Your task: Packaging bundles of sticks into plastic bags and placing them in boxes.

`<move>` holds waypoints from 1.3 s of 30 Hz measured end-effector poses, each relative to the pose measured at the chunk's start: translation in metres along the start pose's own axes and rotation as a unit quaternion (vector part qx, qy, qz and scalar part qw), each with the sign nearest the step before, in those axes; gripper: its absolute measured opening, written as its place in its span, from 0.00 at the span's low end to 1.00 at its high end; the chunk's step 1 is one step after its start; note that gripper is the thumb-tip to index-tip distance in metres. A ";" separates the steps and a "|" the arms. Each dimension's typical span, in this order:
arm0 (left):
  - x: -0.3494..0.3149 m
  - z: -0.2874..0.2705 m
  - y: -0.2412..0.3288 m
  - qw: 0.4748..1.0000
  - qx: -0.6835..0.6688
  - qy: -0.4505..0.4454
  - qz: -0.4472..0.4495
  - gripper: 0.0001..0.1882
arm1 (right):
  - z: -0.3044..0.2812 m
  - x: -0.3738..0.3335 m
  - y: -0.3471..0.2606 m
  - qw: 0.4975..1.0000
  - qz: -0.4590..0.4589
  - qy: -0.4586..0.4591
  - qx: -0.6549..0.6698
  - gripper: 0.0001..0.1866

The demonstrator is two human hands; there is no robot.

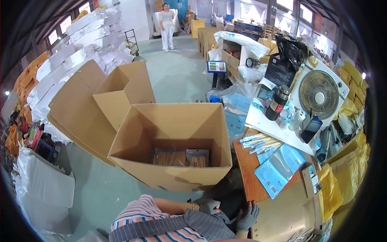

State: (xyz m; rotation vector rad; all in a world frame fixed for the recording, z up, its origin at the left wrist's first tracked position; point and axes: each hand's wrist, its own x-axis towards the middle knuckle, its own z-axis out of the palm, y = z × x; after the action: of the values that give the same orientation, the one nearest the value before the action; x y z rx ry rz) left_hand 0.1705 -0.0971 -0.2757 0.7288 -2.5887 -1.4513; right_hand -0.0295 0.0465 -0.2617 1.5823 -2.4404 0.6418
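My left hand (209,206), in a grey glove, rests close to my body by the striped apron (207,222). Its fingers are curled, and whatever they hold, if anything, is hidden. With fingers stretched out, my gloved right hand (247,217) touches the edge of a tan, board-like surface (282,211) beside the wooden table (250,157). Ahead of both hands stands a large open cardboard box (189,177). Bundles of thin wooden sticks in clear bags (171,157) lie on its bottom. Light-blue printed packets (270,175) and loose wrapped sticks (262,142) lie on the table.
Another open carton (129,86) and a cardboard sheet (80,109) stand behind the box. At right are a fan (318,92), a black flask (277,103) and a phone (310,129). White sacks (92,36) are piled left. A person (166,26) stands far off.
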 end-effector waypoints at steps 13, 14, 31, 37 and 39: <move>-0.043 -0.180 0.127 0.865 -0.377 0.313 -0.107 0.46 | 0.004 0.010 -0.001 0.999 -0.014 0.026 0.016 0.28; -0.041 -0.176 0.116 0.865 -0.372 0.319 -0.105 0.46 | 0.004 0.011 0.000 0.999 -0.019 0.025 0.025 0.28; -0.009 -0.110 0.126 0.956 -0.212 0.203 0.004 0.32 | 0.004 0.003 -0.002 0.993 0.004 0.030 0.114 0.27; 0.055 -0.057 0.167 0.979 -0.186 -0.059 0.060 0.22 | -0.093 0.030 0.104 0.953 0.227 0.198 0.024 0.41; 0.088 -0.028 0.158 0.978 -0.111 -0.098 0.148 0.19 | -0.140 0.019 0.168 0.899 0.388 0.193 -0.067 0.45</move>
State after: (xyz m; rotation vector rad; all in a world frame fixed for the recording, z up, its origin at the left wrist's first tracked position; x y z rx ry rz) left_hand 0.0440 -0.0894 -0.1442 0.1704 -2.4712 -1.7450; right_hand -0.2017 0.1497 -0.1742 0.3151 -2.6462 0.7687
